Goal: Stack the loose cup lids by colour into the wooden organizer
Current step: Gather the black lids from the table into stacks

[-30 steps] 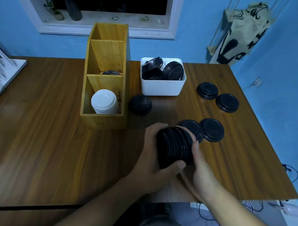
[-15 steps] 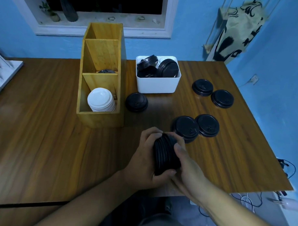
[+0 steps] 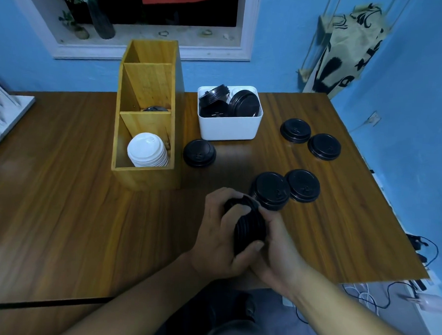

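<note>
Both hands hold one stack of black lids (image 3: 249, 227), turned on edge, above the near part of the table (image 3: 64, 187); left hand (image 3: 220, 232) has its fingers curled over the stack's top and its thumb pressed on the lower rim; right hand (image 3: 279, 247) cups the stack from the other side, fingers wrapped against it; both grips are closed on the stack.

Wooden organizer (image 3: 144, 174) stands upright to the left and further back; front compartment holds a stack of white lids (image 3: 146, 152); middle compartment shows the edge of a dark lid (image 3: 155, 109) low down; contents of the rear compartment cannot be seen.

White bin (image 3: 228, 128) sits just right of the organizer; several black lids (image 3: 243, 104) lie tilted in it, with something white partly hidden behind them.

Loose black lids lie flat on the table: one lid (image 3: 199, 152) between organizer and bin, in front of the bin; a far pair (image 3: 295, 130) to the bin's right, side by side; a near pair (image 3: 302, 185) just beyond the hands, its left member overlapping the right one's edge and near the held stack.
</note>
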`<control>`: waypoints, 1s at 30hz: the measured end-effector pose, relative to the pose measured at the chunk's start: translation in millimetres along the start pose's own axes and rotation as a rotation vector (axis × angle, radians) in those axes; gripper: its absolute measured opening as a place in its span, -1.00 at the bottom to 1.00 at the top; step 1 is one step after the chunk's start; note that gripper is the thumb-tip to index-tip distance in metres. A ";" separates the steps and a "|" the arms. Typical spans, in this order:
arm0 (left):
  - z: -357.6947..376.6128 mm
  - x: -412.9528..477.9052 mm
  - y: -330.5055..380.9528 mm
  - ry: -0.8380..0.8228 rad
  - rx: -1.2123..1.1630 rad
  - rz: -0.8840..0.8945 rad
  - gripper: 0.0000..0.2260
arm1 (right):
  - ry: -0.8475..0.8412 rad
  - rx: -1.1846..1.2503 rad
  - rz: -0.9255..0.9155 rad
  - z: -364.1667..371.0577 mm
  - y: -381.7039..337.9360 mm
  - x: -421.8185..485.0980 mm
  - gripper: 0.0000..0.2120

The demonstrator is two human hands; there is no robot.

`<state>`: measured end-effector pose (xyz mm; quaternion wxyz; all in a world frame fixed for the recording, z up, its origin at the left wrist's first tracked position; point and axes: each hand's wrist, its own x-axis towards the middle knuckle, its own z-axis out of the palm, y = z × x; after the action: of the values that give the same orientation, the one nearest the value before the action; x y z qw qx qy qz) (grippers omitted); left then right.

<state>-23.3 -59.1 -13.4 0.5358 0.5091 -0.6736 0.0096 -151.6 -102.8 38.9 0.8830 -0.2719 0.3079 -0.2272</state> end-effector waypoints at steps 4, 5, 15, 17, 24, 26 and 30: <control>4.6 -15.2 -8.7 -0.065 -0.134 -0.080 -0.57 | 0.014 -0.083 0.040 -3.7 -2.7 -0.9 -0.53; 3.3 -16.8 -11.3 -0.091 -0.170 -0.097 -0.54 | 0.021 -0.113 0.038 -5.5 -5.3 -0.4 -0.54; -34.0 -5.0 -37.3 -0.198 -0.114 -0.341 -0.19 | 0.066 -0.956 -0.267 -2.8 -32.7 33.2 -0.48; -43.6 -7.2 -40.6 -0.192 -0.031 -0.389 -0.18 | 0.085 -1.285 -0.383 0.2 -37.6 42.1 -0.39; -51.1 -11.5 -50.1 -0.275 0.194 -0.682 -0.12 | 0.123 -1.853 -0.498 10.1 -24.2 93.4 -0.27; -51.9 -12.5 -53.6 -0.322 0.271 -0.676 -0.15 | 0.155 -1.928 -0.423 8.8 -22.0 104.6 -0.25; -55.8 -18.3 -59.2 -0.387 0.388 -0.664 -0.24 | 0.078 -1.914 -0.346 8.4 -34.7 101.6 -0.25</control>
<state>56.0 -44.1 -34.5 0.2678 0.7820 -0.5469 -0.1328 -82.2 -183.7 23.2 0.2323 -0.9084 0.3473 -0.0165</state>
